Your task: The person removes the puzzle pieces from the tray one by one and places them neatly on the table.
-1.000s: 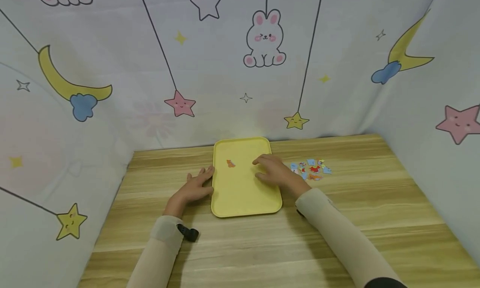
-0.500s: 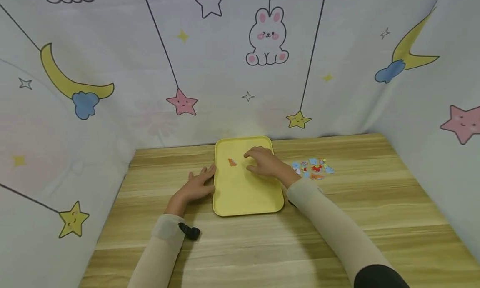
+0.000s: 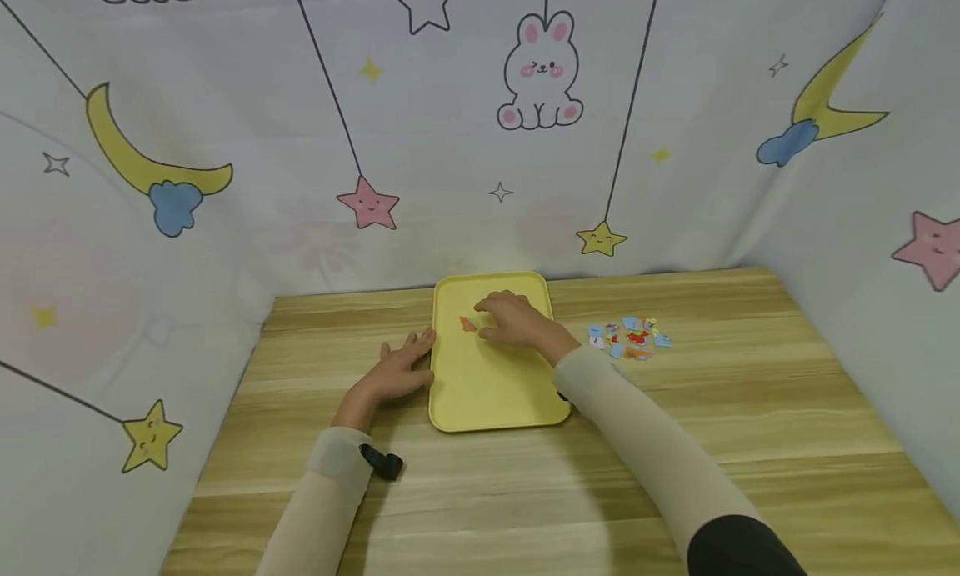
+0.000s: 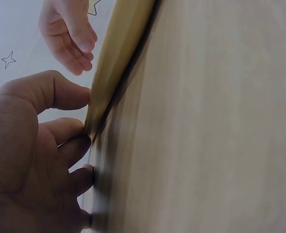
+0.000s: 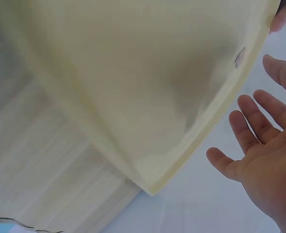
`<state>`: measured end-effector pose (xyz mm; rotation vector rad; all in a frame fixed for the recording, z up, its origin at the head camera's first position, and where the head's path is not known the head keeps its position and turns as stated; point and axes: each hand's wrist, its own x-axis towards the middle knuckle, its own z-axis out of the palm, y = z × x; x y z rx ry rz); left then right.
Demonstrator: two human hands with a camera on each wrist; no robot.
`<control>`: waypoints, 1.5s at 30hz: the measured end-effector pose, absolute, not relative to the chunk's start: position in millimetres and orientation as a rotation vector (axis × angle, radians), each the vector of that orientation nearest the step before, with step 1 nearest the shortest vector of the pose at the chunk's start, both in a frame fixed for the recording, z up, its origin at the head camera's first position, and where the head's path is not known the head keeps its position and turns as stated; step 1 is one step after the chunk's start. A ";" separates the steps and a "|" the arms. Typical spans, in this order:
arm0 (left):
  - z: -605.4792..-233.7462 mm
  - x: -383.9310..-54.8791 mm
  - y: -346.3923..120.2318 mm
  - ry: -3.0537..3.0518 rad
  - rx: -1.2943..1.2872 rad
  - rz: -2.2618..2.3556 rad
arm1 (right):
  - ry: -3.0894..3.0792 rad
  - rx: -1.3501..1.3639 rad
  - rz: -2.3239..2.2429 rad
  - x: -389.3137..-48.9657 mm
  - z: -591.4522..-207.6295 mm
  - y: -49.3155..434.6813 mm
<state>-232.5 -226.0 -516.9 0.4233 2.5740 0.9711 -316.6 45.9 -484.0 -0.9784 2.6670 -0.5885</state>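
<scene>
A yellow tray [image 3: 498, 388] lies on the wooden table, and one small orange piece [image 3: 467, 323], like a jigsaw piece, rests in its upper left part. My left hand [image 3: 393, 372] is flat beside the tray, its thumb and fingertips against the left rim; the left wrist view shows them right at the tray's edge [image 4: 118, 53]. Over the tray is my right hand [image 3: 513, 319], its loosely bent fingertips close to the right of the orange piece. In the right wrist view its fingers [image 5: 249, 124] are spread and hold nothing.
Several small blue, red and orange pieces [image 3: 637, 337] lie in a loose cluster on the table [image 3: 750, 393] right of the tray. A white cloth [image 3: 450, 142] printed with a rabbit, stars and moons stands behind and at both sides.
My right hand has moved left across the tray toward the orange piece. My left hand stays at the left rim. The whole head view has shifted slightly.
</scene>
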 end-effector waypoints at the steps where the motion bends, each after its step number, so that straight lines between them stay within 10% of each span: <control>1: -517.2 -232.2 -225.9 2.574 0.424 0.968 | 2.672 -0.976 -0.574 -317.6 -484.3 43.5; 45: -516.0 -229.5 -224.2 2.590 0.407 0.961 | 2.782 -1.114 -0.172 -320.7 -503.0 7.3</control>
